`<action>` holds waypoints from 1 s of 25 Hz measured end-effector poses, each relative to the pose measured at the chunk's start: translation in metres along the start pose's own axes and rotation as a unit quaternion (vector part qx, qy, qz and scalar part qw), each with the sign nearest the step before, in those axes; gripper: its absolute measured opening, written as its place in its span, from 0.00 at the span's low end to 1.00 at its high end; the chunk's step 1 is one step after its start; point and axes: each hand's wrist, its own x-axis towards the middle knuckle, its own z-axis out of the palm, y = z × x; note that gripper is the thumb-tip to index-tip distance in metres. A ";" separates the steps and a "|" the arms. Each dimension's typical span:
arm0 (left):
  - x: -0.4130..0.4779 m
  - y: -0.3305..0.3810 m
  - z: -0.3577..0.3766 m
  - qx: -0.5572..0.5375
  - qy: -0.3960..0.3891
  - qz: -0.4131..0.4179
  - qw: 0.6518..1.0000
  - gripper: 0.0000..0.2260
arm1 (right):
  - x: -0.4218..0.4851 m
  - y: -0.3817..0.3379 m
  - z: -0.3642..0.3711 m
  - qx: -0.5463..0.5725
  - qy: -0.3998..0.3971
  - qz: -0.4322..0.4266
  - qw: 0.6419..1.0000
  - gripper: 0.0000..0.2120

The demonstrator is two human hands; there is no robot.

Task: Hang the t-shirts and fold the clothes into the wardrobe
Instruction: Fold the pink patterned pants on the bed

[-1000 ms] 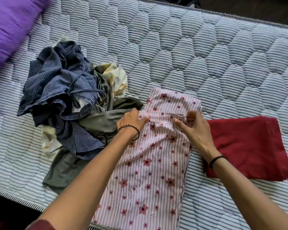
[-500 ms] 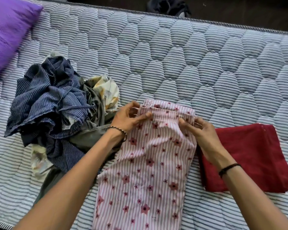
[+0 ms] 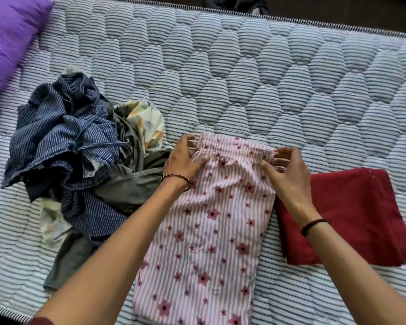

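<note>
Far left, a purple pillow on the corner of the striped bed. Next along, a heap of unfolded clothes: blue striped, grey, and a pale printed piece.

Then the left hand, fingers curled round the left end of the waistband of the pink flowered trousers, thumb pressing on top. Trousers flat on the bed at centre, lower end running out of view at the near edge.

At the waistband's right end, the right hand, fingers pinching the gathered band. Just beside the trousers' right edge, a folded red cloth.

Seemingly mid-fold, squaring up the top edge. Next, probably: lift both corners together and carry them toward the near end, kept level to avoid a skewed fold. Heap not yet folded; no wardrobe in view.
</note>
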 end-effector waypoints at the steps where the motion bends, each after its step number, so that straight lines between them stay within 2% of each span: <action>1: -0.006 -0.002 0.002 0.059 0.036 0.059 0.996 0.21 | -0.002 0.001 0.000 -0.038 0.042 -0.049 0.997 0.19; 3: -0.021 0.001 0.005 0.145 0.099 0.196 0.965 0.12 | -0.010 -0.001 0.004 -0.073 0.091 -0.166 0.979 0.13; 4: -0.027 0.004 0.004 0.164 0.074 0.233 0.956 0.08 | -0.014 -0.002 0.008 -0.076 0.066 -0.212 0.972 0.10; 5: -0.033 0.004 0.006 0.184 0.009 0.240 0.953 0.08 | -0.018 0.000 0.014 -0.084 0.014 -0.241 0.967 0.08; 6: -0.038 0.004 0.009 0.228 -0.070 0.232 0.943 0.11 | -0.022 0.004 0.021 -0.112 -0.046 -0.252 0.960 0.06; 8: -0.045 -0.002 0.016 0.334 -0.160 0.209 0.905 0.21 | -0.028 0.014 0.035 -0.225 -0.113 -0.254 0.934 0.11; 9: -0.049 -0.004 0.018 0.359 -0.168 0.198 0.897 0.24 | -0.030 0.018 0.039 -0.265 -0.120 -0.249 0.924 0.14; 11: -0.057 -0.007 0.017 0.361 -0.166 0.195 0.897 0.26 | -0.035 0.015 0.039 -0.266 -0.102 -0.236 0.929 0.15; 14: -0.082 -0.021 0.007 0.325 -0.081 0.299 0.894 0.24 | -0.056 0.008 0.035 -0.219 -0.074 -0.304 0.924 0.11; 16: -0.101 -0.041 0.003 0.355 -0.055 0.350 0.865 0.21 | -0.075 0.015 0.036 -0.223 -0.109 -0.365 0.897 0.09; 19: -0.129 -0.060 0.009 0.447 -0.187 0.246 0.840 0.23 | -0.090 0.032 0.040 -0.247 -0.168 -0.362 0.883 0.06; 23: -0.153 -0.063 0.013 0.360 -0.125 0.245 0.891 0.22 | -0.107 0.036 0.040 -0.213 -0.161 -0.349 0.898 0.07; 25: -0.167 -0.070 0.012 0.326 -0.092 0.248 0.907 0.18 | -0.124 0.037 0.041 -0.232 -0.197 -0.378 0.875 0.06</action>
